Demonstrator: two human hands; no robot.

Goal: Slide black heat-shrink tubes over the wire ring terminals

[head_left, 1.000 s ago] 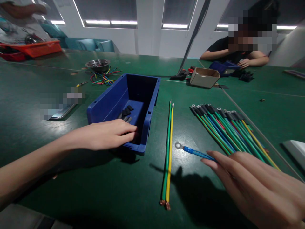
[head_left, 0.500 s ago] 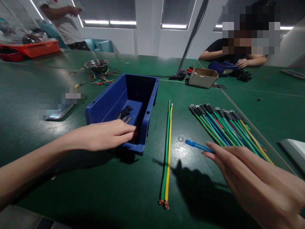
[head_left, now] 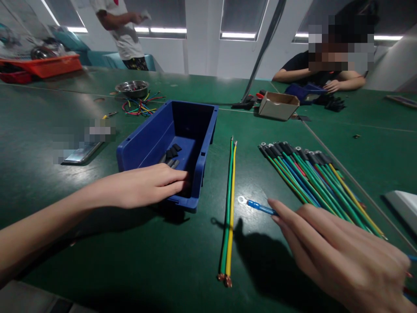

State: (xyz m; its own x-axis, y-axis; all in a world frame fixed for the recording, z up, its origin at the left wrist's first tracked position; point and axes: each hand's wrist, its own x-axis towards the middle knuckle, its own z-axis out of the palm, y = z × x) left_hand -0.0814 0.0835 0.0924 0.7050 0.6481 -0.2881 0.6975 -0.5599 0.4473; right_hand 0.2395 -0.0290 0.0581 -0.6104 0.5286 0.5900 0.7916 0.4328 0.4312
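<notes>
My left hand (head_left: pixel 148 187) reaches over the front lip of a blue plastic bin (head_left: pixel 153 137), fingers curled inside it where their tips are hidden. Short black tube pieces (head_left: pixel 172 155) lie on the bin's floor just beyond the hand. My right hand (head_left: pixel 339 256) is closed around a blue wire (head_left: pixel 259 206) with a ring terminal at its free end, which points left just above the green table. A green and a yellow wire (head_left: pixel 229 208) lie side by side between the bin and that hand. A fan of finished coloured wires (head_left: pixel 309 176) lies to the right.
A steel bowl (head_left: pixel 133 88) with loose coloured wires sits behind the bin, a cardboard box (head_left: pixel 279 105) further right. Another person's arms (head_left: pixel 339 82) rest at the far right of the table; someone stands at the back left. An orange tray (head_left: pixel 48 65) is far left.
My right hand has drawn the blue wire left and nearer, so its ring terminal now lies closer to the green and yellow pair. The left hand has stayed in the bin. The standing person walked right.
</notes>
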